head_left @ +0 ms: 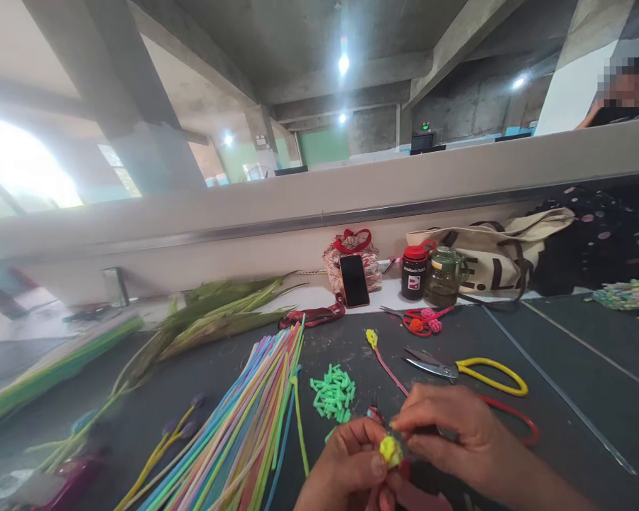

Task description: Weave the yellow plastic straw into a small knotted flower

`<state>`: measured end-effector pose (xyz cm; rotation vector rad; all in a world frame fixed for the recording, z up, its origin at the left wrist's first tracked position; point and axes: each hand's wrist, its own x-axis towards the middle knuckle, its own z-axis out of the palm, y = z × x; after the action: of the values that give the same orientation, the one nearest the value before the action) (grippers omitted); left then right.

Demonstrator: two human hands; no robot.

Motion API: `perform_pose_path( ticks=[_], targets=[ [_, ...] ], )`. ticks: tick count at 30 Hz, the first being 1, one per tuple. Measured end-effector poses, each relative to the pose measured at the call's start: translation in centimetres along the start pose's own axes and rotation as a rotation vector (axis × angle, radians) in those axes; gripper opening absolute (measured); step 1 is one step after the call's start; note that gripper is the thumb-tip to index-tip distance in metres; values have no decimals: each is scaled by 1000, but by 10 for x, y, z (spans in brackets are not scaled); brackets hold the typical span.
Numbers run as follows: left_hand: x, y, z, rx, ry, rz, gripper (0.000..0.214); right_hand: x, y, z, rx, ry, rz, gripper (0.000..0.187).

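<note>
The dark tabletop [607,397] carries a fanned bundle of pastel craft stems [239,426], reaching from its near side, left of centre, toward its far edge. The person's right hand [447,433] comes in over the near right part, thumb and fingers drawn narrow; whether they grip anything cannot be told. The left hand [351,461] pinches a small yellow knob [390,451] just above the tabletop, near the middle of its near edge. Beyond the right hand lie yellow-handled scissors [455,369]; a pile of green cut pieces [334,394] sits past the left.

Good handling here likely means a light, steady left pinch low on the knob, so its folds are not flattened, while the right fingertips work in small, even moves, clear of the scissor blades.
</note>
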<state>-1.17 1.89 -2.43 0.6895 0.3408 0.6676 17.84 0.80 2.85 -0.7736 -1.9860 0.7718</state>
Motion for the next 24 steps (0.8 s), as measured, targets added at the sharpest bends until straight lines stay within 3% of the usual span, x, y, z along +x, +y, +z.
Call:
perform_pose_path(
  ticks=[13,24],
  targets=[
    [2,1,10,-6,11,-84,15,-3,-2,6,-37,-6,14,9],
    [3,1,9,-1,40,-118,14,-6,5,11,-121,32,30,17]
  ],
)
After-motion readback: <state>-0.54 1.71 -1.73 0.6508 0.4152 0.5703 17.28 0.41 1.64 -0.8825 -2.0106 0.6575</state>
